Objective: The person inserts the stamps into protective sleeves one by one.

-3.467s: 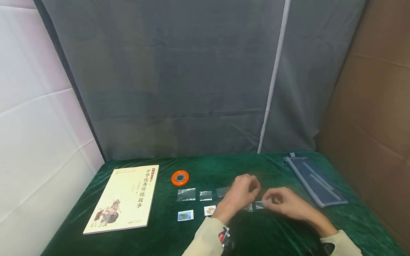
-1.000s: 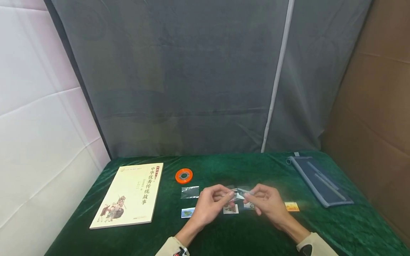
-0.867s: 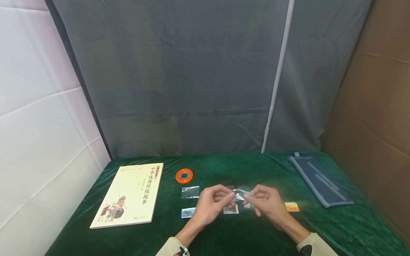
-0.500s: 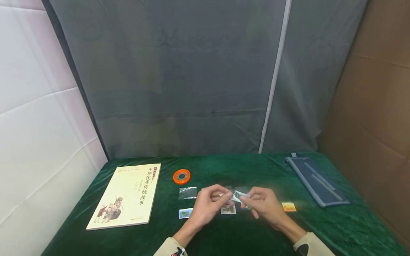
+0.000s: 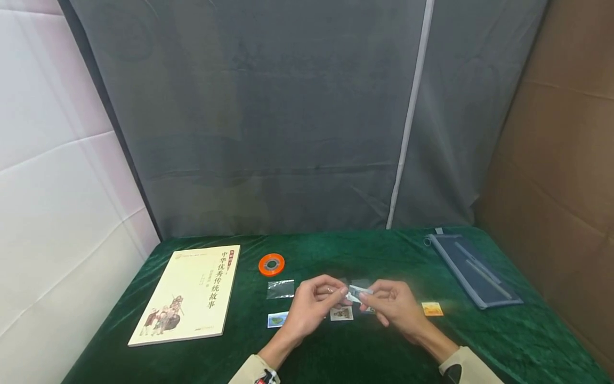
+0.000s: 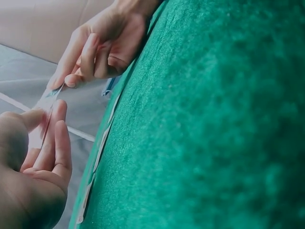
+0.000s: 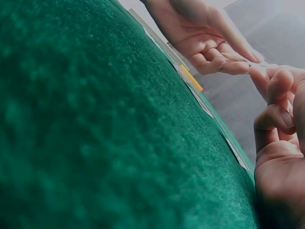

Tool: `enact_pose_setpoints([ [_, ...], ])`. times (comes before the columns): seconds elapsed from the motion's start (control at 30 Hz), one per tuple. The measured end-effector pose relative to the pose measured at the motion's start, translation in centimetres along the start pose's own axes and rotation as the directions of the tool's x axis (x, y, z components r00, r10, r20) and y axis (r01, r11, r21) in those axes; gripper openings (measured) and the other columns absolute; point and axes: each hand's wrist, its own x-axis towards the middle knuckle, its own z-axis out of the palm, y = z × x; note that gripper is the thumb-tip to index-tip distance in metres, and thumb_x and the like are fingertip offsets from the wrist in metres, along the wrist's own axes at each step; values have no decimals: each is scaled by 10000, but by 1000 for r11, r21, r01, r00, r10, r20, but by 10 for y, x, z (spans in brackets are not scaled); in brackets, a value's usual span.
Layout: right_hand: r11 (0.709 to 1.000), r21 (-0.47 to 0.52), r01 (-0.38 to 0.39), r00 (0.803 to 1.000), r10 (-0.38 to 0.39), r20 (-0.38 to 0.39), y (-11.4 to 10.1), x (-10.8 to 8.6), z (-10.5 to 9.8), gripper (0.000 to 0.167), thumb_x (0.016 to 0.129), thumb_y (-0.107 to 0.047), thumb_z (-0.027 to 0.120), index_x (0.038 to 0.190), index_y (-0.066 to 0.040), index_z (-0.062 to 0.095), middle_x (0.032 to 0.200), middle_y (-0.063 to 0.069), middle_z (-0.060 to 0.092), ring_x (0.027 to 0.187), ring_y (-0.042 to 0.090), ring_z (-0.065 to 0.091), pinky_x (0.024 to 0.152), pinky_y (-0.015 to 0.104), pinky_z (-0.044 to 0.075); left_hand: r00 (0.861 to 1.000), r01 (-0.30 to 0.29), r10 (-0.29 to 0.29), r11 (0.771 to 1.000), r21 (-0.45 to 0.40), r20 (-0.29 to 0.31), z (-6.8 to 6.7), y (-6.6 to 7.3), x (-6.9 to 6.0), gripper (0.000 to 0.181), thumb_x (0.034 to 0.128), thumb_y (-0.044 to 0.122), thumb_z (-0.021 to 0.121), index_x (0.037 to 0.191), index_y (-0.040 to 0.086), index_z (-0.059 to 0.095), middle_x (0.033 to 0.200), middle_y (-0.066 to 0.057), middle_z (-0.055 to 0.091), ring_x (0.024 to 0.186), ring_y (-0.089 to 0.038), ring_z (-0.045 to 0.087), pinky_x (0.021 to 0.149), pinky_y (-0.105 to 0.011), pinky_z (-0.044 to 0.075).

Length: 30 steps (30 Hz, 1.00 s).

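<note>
- Cream book [image 5: 184, 293] lying flat on the green-covered counter [image 5: 527, 341], well left of the left hand [image 5: 310, 305].
- Orange roll [image 5: 264, 266] resting beyond and left of that hand; flat plastic piece [image 5: 280, 289] and blue-green card [image 5: 276, 320] lying just left of it.
- Left hand pinching a small clear sleeve [image 6: 36, 138].
- Small pale card [image 5: 358, 291] sitting between both hands, meeting the sleeve; cannot tell whether inside.
- Brownish card [image 5: 341, 313] lying just below the left fingertips.
- Right hand [image 5: 398, 309] pinching the pale card.
- Yellow card [image 5: 432, 309] lying just right of the right hand; bluish pouch [image 5: 472, 272] lying farther right.
</note>
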Motion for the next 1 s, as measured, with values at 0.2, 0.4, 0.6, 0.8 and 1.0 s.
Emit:
enact_pose_setpoints([
  [0.2,999,-24,29,1000,-29,9,1,2,0,166,1043,-119,722,1013,44,699,854,100,813,471,36,501,427,253,431,1000,0,0,1000,-11,27,1,1,0,210,1020,249,784,1154,88,767,1063,-102,846,977,-270,835,860,-342,662],
  [0.4,997,-3,76,997,-76,-10,4,1,-2,111,1058,-78,677,1102,21,701,830,39,788,488,21,500,410,259,402,999,-5,4,1000,-16,-37,-1,0,0,184,1010,220,795,1136,87,775,1022,-139,844,939,-264,840,829,-314,661],
  [0.6,997,-15,79,997,-79,-1,3,1,0,97,1053,-93,690,1046,-2,723,803,111,761,493,24,492,418,257,400,999,4,-4,1000,-7,-32,-2,3,0,210,1000,244,808,1127,79,778,1025,-156,843,941,-272,839,815,-298,649],
  [0.8,998,-15,67,997,-67,47,3,0,0,113,1056,-82,681,1047,18,732,773,216,720,487,27,481,429,260,416,1000,18,-18,1000,7,-7,0,5,-2,216,1003,256,803,1129,82,775,1021,-94,852,930,-194,836,836,-274,635],
  [1.0,999,4,41,998,-41,53,2,-2,0,121,1049,-95,700,1052,21,736,829,72,785,481,18,472,416,250,390,1000,8,-8,999,46,-15,1,4,-2,197,1003,270,803,1132,122,791,1013,-59,855,928,-152,826,821,-279,632],
])
